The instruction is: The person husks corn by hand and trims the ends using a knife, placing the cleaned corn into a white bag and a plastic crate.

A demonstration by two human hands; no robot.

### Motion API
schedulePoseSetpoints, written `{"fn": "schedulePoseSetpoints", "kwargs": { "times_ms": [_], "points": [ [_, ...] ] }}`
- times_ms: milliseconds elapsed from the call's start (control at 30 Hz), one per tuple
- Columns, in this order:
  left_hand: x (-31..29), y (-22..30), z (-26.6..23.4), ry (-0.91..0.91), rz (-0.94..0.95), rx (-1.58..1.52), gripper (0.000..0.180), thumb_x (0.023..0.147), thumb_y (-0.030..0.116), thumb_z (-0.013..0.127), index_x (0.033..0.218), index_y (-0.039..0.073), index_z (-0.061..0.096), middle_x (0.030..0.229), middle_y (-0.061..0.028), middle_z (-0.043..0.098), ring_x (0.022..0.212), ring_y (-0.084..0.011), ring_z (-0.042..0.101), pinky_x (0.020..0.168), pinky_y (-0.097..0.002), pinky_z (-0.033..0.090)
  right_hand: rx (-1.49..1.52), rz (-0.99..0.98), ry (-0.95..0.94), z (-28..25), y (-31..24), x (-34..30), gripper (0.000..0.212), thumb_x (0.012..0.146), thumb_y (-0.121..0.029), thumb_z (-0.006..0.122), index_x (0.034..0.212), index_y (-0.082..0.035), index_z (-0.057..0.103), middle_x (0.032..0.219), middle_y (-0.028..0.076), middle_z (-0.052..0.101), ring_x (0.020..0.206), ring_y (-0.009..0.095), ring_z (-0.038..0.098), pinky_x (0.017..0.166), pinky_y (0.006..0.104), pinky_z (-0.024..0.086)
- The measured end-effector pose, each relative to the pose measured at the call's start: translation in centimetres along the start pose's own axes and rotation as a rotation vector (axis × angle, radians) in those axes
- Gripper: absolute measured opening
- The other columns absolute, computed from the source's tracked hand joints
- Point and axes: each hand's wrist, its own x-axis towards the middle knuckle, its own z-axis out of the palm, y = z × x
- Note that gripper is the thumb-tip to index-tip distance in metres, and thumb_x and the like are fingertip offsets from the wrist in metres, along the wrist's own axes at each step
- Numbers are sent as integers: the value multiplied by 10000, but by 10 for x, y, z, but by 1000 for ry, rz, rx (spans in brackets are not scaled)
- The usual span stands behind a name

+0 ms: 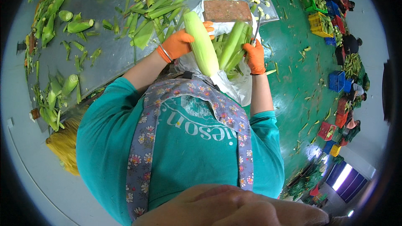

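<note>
teal shirt and floral apron (188, 142) nearest; left hand (178, 44) clamps the pale corn cob (202, 44) over the table's near edge, right hand (255, 56) grips husks (234, 46) and knife (256, 29); cut away from fingers.

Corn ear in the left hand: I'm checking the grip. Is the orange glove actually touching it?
Touching. In the head view the left hand in its orange glove wraps the pale corn ear, fingers curling over its far side with no gap.

I see the left hand (179, 44), in an orange glove, gripping a pale corn cob (202, 44) over a white plastic bag (234, 86). The right hand (255, 56) pinches peeled green husks (234, 46) beside it. Loose husk scraps (146, 12) litter the steel table (113, 54).
</note>
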Motion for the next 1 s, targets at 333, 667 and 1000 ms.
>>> {"fn": "schedulePoseSetpoints", "kwargs": {
  "times_ms": [333,667,1000],
  "points": [
    [-106,-19,-43,653,376,576,496,807,79,731,1279,-5,602,1305,-146,622,1184,-232,593,1015,-389,481,-271,68,-111,42,12,-15,232,895,-191,723,1021,4,708,915,57,712,822,115,592,760,274,483],
    [-404,-163,-95,2189,736,655,511,758,215,862,1176,-12,676,1008,-79,728,911,-156,676,822,-296,533,-455,-33,-296,81,51,43,237,924,-271,725,1018,-55,701,815,-9,687,571,18,435,494,196,309],
    [-475,-317,-298,2150,990,-688,447,733,168,863,1106,53,647,1187,-124,664,1045,-287,658,781,-389,580,-516,-157,-416,81,44,54,210,935,-254,710,1029,-67,690,808,7,682,525,10,396,467,192,282]
  ]
}}
